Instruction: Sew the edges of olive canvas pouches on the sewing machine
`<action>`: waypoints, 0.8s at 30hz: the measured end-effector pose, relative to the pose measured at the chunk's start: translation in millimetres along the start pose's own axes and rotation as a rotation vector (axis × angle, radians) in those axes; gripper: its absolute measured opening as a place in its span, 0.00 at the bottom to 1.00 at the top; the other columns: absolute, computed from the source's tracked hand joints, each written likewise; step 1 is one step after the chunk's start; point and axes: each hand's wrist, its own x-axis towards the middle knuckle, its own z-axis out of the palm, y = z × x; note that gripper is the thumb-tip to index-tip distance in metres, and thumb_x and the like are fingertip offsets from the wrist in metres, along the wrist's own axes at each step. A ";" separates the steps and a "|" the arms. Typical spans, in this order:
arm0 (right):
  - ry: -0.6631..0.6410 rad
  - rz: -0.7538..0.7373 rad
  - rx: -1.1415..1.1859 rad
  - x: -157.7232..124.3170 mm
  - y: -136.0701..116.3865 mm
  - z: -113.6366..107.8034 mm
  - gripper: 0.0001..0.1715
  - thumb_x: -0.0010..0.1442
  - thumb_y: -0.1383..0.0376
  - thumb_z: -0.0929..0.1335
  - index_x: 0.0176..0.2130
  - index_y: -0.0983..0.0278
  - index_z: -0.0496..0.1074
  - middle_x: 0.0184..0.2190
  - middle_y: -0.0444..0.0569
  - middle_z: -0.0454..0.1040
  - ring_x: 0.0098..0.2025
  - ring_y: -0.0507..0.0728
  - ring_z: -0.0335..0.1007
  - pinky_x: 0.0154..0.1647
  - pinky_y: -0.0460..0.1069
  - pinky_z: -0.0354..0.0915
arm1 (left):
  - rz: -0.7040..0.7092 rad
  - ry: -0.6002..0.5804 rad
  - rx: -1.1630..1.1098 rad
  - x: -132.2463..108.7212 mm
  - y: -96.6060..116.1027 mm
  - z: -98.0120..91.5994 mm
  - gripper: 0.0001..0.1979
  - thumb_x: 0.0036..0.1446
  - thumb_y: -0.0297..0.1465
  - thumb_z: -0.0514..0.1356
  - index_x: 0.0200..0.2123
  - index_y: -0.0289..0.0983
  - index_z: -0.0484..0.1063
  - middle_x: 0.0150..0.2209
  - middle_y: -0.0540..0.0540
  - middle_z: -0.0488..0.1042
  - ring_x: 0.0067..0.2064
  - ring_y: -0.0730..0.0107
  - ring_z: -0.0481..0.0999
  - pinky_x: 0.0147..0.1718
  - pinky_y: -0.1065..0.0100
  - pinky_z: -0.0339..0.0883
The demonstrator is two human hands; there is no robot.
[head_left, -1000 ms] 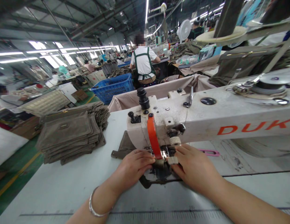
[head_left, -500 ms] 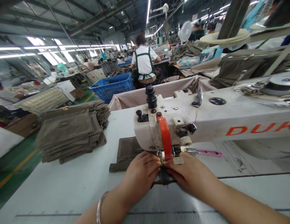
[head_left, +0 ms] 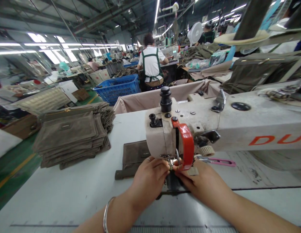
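Note:
A white sewing machine (head_left: 176, 132) with a red curved finger guard (head_left: 188, 147) stands before me. Under its head lies an olive fabric bag piece (head_left: 134, 155), whose flat panel extends to the left behind my left hand. My left hand (head_left: 149, 178), fingers closed, pinches the fabric's edge just left of the presser foot (head_left: 171, 161). From the other side my right hand (head_left: 202, 176) has its fingertips pinched on the work close to the needle area. A narrow strip along the piece's front edge sticks out to the left. The fingertips partly hide the stitching spot.
Thread snips with a pink handle (head_left: 221, 161) rest behind my right hand. On the table's left is a stack of olive fabric pieces (head_left: 70, 136). Beyond are a pink cloth-lined bin (head_left: 143, 102), a blue crate (head_left: 118, 88) and a seated co-worker (head_left: 151, 64).
The view has shifted slightly, so the machine sits farther right and looks larger. Both hands keep their hold on the fabric beside the presser foot, with little visible movement.

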 end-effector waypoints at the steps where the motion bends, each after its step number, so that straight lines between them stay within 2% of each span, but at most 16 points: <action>1: 0.000 0.005 -0.008 0.9 1.0 1.1 0.13 0.63 0.72 0.64 0.43 0.63 0.76 0.39 0.54 0.77 0.40 0.60 0.72 0.40 0.53 0.71 | -0.018 -0.006 -0.002 0.8 -0.7 0.4 0.08 0.63 0.25 0.57 0.35 0.37 0.75 0.34 0.46 0.80 0.38 0.64 0.78 0.43 0.63 0.72; 6: -0.024 0.031 -0.072 2.6 3.3 5.2 0.12 0.63 0.72 0.63 0.38 0.65 0.77 0.35 0.56 0.76 0.37 0.61 0.72 0.36 0.54 0.71 | -0.091 -0.042 0.033 3.2 -3.2 0.7 0.06 0.60 0.24 0.59 0.34 0.38 0.76 0.35 0.46 0.79 0.39 0.61 0.78 0.44 0.60 0.72; 15: -0.053 0.092 -0.094 3.5 3.4 5.9 0.12 0.63 0.70 0.63 0.39 0.64 0.76 0.36 0.54 0.76 0.38 0.60 0.72 0.38 0.54 0.71 | -0.147 -0.053 0.035 1.5 -7.6 4.4 0.05 0.58 0.25 0.61 0.34 0.39 0.77 0.36 0.46 0.80 0.41 0.57 0.77 0.43 0.57 0.72; 19: -0.040 0.084 -0.068 3.4 2.9 6.6 0.12 0.63 0.71 0.64 0.41 0.63 0.76 0.38 0.54 0.76 0.39 0.60 0.72 0.40 0.54 0.70 | -0.133 -0.046 0.009 0.7 -10.0 6.5 0.05 0.58 0.25 0.61 0.34 0.39 0.77 0.35 0.46 0.80 0.40 0.58 0.78 0.43 0.57 0.72; 24: -0.033 0.099 -0.076 1.7 1.3 8.9 0.11 0.63 0.71 0.64 0.39 0.64 0.76 0.37 0.54 0.75 0.39 0.60 0.71 0.40 0.54 0.70 | -0.111 -0.036 0.007 1.3 -9.7 6.0 0.07 0.60 0.25 0.59 0.35 0.39 0.77 0.36 0.46 0.80 0.40 0.59 0.78 0.44 0.58 0.72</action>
